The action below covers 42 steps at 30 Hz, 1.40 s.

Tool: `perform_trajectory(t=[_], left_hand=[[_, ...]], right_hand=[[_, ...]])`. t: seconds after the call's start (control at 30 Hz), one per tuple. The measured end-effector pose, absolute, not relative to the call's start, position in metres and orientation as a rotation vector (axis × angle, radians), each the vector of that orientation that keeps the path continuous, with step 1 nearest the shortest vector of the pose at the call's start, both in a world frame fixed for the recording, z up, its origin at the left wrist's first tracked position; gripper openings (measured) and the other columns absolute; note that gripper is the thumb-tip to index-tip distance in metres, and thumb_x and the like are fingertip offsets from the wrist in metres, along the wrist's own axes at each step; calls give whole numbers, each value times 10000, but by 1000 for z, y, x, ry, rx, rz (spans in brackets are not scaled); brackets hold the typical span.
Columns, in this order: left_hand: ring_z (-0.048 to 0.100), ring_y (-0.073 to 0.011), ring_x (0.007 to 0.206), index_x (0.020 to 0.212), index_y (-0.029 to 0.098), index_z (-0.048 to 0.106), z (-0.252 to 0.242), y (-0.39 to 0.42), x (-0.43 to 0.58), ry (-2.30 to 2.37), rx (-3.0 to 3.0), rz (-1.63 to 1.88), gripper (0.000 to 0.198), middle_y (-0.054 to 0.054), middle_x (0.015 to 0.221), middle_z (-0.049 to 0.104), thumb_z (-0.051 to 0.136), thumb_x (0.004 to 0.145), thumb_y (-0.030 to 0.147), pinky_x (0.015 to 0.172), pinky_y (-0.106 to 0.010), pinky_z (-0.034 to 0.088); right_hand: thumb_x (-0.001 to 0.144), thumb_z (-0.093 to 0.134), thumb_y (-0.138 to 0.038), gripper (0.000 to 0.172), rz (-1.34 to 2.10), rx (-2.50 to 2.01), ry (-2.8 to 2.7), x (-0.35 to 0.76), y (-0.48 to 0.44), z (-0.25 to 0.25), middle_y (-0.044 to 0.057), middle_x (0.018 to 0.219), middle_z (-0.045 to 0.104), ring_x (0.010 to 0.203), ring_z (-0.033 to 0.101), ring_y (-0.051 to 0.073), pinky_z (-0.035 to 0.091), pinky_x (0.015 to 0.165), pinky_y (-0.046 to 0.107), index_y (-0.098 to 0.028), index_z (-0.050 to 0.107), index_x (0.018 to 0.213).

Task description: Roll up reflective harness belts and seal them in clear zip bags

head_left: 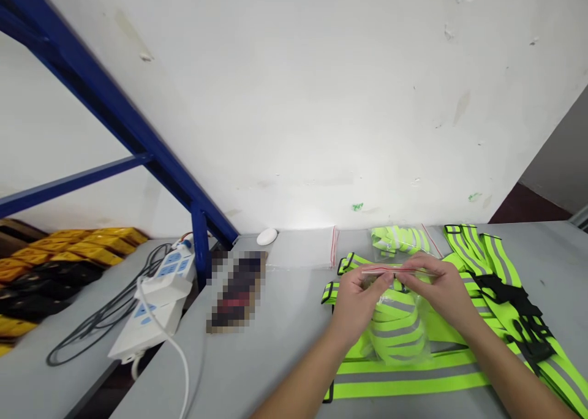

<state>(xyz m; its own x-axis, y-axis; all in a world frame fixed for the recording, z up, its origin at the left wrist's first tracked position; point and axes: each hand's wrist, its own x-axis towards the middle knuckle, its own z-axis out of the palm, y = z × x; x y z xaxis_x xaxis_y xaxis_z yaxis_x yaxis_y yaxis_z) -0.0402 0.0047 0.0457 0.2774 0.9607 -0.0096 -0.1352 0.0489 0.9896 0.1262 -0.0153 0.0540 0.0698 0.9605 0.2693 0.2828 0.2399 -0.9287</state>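
Observation:
A clear zip bag (399,336) with a folded neon-yellow reflective strap inside hangs between my two hands. My left hand (361,296) pinches the red-lined zip edge on its left side. Close beside it, my right hand (434,278) pinches the same edge on its right, the thumbs almost touching. Beneath the bag, loose reflective straps (408,379) with grey stripes lie on the grey table (285,358). Black plastic buckles (512,296) sit among the straps to the right.
Behind my hands lies another bagged strap (399,240) near the wall. Flat clear bags (301,247) and a white round object (267,236) are left of it. Further left are a blurred-out item (236,293), a power strip (156,302), a blue frame (199,241) and yellow packages (92,241).

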Motion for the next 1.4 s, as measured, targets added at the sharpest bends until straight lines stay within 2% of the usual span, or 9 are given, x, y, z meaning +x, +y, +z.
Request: perform_trajectory(t=[0.33, 0.47, 0.6, 0.9, 0.97, 1.1, 1.17, 1.33, 1.4], left_hand=[[650, -232, 862, 836, 180, 763, 52, -1, -42, 881, 1272, 1112, 227, -71, 854, 734, 707, 797, 396, 796, -323, 497], [645, -247, 969, 1074, 194, 698, 47, 2, -43, 874, 1149, 1011, 477, -81, 998, 722, 718, 744, 539, 830, -318, 502], [609, -265, 1104, 1401, 247, 405, 38, 5, -45, 800, 1161, 942, 838, -127, 1285, 609, 760, 702, 543, 884, -332, 498], [243, -342, 1435, 1494, 247, 221, 30, 3, -49, 1143, 2565, 931, 796, -151, 1548, 307, 603, 850, 519, 1154, -574, 157], [218, -363, 1441, 1508, 209, 191, 34, 12, -42, 1195, 2743, 836, 838, -175, 1565, 257, 577, 850, 554, 1141, -602, 168], [280, -323, 1428, 1497, 217, 252, 43, 55, -19, 1335, 2902, 614, 606, -140, 1563, 282, 440, 922, 186, 1096, -552, 312], [327, -264, 1414, 1487, 249, 283, 41, 80, -12, 1256, 3026, 520, 697, -88, 1545, 342, 348, 843, -13, 1100, -488, 336], [320, -217, 1418, 1488, 263, 272, 18, 109, -17, 964, 3233, 441, 770, -46, 1527, 383, 346, 791, -55, 1128, -458, 304], [344, -236, 1398, 1454, 260, 329, 17, 105, -21, 897, 3187, 436, 693, -54, 1509, 409, 395, 813, 5, 1135, -492, 278]], right_hand=[[774, 727, -388, 179, 790, -1164, -1394, 117, -25, 63, 21, 664, 619, 632, 565, 168, 462, 592, 298, -240, 717, 674], [751, 744, -413, 180, 852, -1209, -1301, 122, -22, 58, 25, 709, 641, 678, 586, 178, 472, 606, 295, -241, 737, 700], [717, 766, -448, 230, 940, -1261, -965, 125, -19, 52, 15, 712, 663, 681, 606, 178, 490, 620, 288, -221, 737, 743], [683, 768, -474, 280, 984, -1107, -410, 144, 10, 14, 13, 798, 685, 794, 665, 187, 571, 685, 285, -250, 641, 795], [660, 757, -516, 323, 959, -1114, -424, 149, 25, 6, 11, 784, 677, 795, 666, 187, 578, 709, 300, -256, 607, 779], [628, 730, -593, 402, 891, -1166, -501, 159, 52, 1, 16, 745, 662, 803, 666, 201, 574, 725, 330, -256, 550, 752], [647, 687, -633, 429, 851, -1220, -553, 166, 60, 1, 20, 747, 657, 795, 662, 204, 565, 710, 336, -249, 537, 767], [681, 642, -614, 445, 697, -1480, -690, 191, 56, -5, 44, 713, 618, 674, 613, 228, 510, 624, 373, -194, 560, 806], [661, 681, -543, 473, 613, -1567, -743, 199, 50, -2, 106, 876, 640, 794, 611, 275, 500, 708, 421, -162, 588, 924]])
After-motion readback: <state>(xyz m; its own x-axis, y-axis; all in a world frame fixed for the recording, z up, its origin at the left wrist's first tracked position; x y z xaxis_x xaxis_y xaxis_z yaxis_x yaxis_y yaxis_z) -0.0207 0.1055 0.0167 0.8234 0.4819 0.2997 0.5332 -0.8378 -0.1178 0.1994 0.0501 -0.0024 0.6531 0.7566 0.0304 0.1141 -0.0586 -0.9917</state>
